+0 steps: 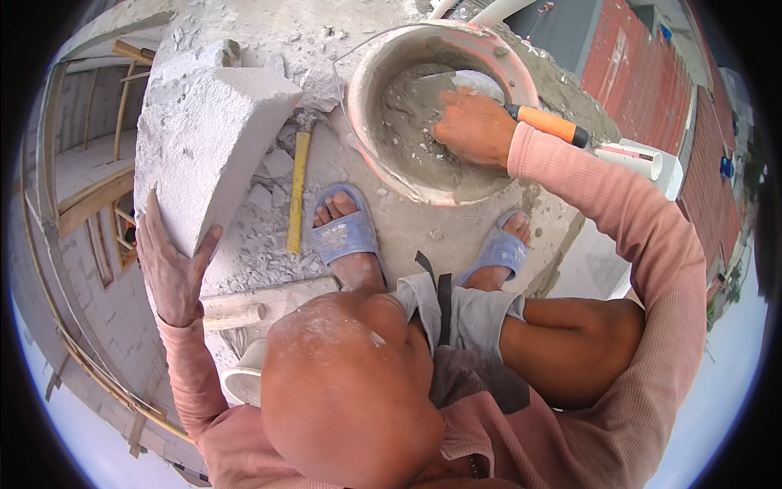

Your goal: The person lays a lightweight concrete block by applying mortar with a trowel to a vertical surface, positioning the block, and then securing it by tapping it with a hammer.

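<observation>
With its thumb and fingers on two faces, my left hand (175, 257) grips the lower end of a white aerated concrete block (216, 122), which stands tilted on the dusty slab. Inside a round mortar bucket (371, 155), my right hand (476, 128) is closed, its fingers down at the wet grey mortar (411, 118). What those fingers hold, if anything, is hidden. An orange-and-black tool handle (550, 125) pokes out beside my right wrist over the rim, not inside my grip. A pale curved piece (481, 82), perhaps its blade, lies in the mortar beyond my knuckles.
A hammer with a yellow handle (299, 191) lies between the block and my sandalled left foot (346, 224). Broken block chips (261, 196) litter the slab. White pipe (631, 160) lies right of the bucket. At left, the slab drops to a lower level with timber framing (98, 200).
</observation>
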